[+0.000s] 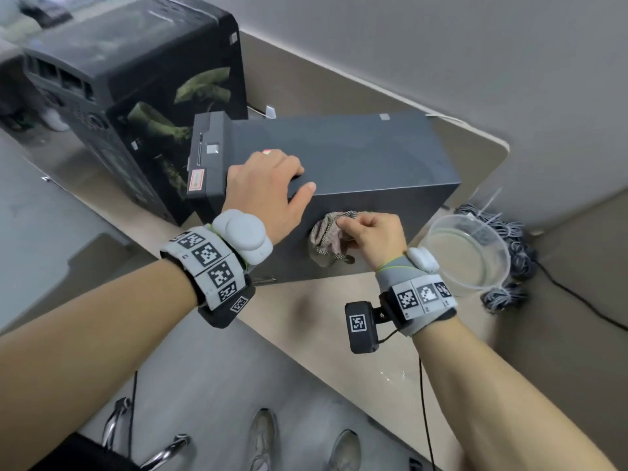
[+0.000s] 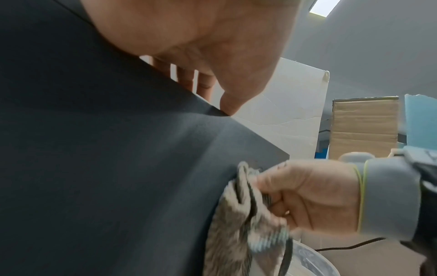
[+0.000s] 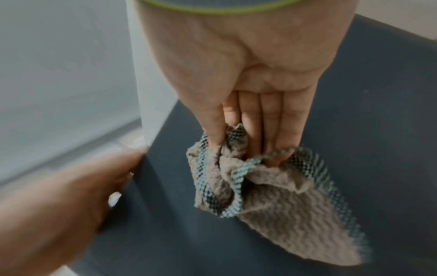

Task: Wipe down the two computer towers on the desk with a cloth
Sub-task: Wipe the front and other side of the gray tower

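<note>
We anchor everything to the grey tower (image 1: 339,158), lying low on the desk (image 1: 306,321). Left of it and further back stands the black tower (image 1: 136,107), upright, just beside it, no hand on it; we judge that one is not being wiped at this moment.

Left hand (image 1: 268,185) sits on the grey tower's top near its left end: fingers laid fairly straight across the top, thumb hooked over the near top edge. It holds nothing, it just steadies the case. Keep it there; pressing sideways on a case this light would likely slide it along the desk.

Right hand (image 1: 370,232) is on the grey tower's near side face, about mid-length, below the left thumb. Fingers curled into a bunch of the cloth (image 1: 326,239), thumb pinching from the other side, so it grips the cloth in a wad. In the right wrist view the fingertips (image 3: 274,149) sink into the gathered folds while the loose tail of the cloth (image 3: 295,224) hangs flat against the panel beyond them. So the cloth sits between fingers and panel, touching the panel.

To do this step well, we judge:
- spread the wad flatter, more contact per stroke
- long overlapping passes along the side face, end to end
- then the ends, then the black tower

Right of the grey tower, near its right end: a clear plastic basin (image 1: 469,253), and beyond that a cable bundle (image 1: 509,232). Watch the elbow near the basin on the rightward stroke.
</note>
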`<state>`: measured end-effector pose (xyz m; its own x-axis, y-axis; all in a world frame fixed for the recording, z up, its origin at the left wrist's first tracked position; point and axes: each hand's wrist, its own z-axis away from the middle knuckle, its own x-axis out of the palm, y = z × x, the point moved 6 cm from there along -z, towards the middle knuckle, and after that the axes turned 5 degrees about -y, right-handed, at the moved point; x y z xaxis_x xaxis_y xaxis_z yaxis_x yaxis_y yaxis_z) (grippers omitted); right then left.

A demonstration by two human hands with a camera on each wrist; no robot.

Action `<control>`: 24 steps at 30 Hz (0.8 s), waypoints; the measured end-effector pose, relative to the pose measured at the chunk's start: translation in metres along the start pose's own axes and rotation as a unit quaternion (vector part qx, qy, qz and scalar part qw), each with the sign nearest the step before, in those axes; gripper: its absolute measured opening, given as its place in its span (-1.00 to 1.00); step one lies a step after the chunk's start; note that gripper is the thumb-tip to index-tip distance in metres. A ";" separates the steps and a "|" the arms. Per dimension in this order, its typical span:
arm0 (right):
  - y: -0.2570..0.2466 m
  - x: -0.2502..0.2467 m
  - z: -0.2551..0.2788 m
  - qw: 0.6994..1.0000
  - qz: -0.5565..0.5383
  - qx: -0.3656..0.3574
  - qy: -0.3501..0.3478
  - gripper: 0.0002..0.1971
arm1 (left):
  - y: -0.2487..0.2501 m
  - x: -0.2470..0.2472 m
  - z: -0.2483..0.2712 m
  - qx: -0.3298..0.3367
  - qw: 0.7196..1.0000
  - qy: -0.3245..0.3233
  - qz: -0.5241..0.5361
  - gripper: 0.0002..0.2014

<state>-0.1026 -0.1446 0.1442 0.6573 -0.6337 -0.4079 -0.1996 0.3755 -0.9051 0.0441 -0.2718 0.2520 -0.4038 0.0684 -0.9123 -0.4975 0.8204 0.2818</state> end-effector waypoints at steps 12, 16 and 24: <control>0.020 0.044 0.009 0.999 0.030 0.023 -0.031 -0.57 | -0.001 0.001 0.004 0.026 1.000 -0.013 0.001 -0.65; 0.049 0.088 0.007 0.995 0.038 0.064 -0.071 -0.66 | -0.001 0.002 0.004 0.028 1.000 -0.007 0.005 -0.65; 0.120 0.103 0.008 0.969 0.072 0.203 -0.119 -0.65 | 0.001 0.002 0.005 0.035 0.999 0.007 0.001 -0.68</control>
<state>-0.0526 -0.1595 -0.0058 0.8026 -0.3992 -0.4433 -0.0308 0.7143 -0.6991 0.0467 -0.2679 0.2489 -0.4164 0.0628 -0.9070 -0.4413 0.8582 0.2621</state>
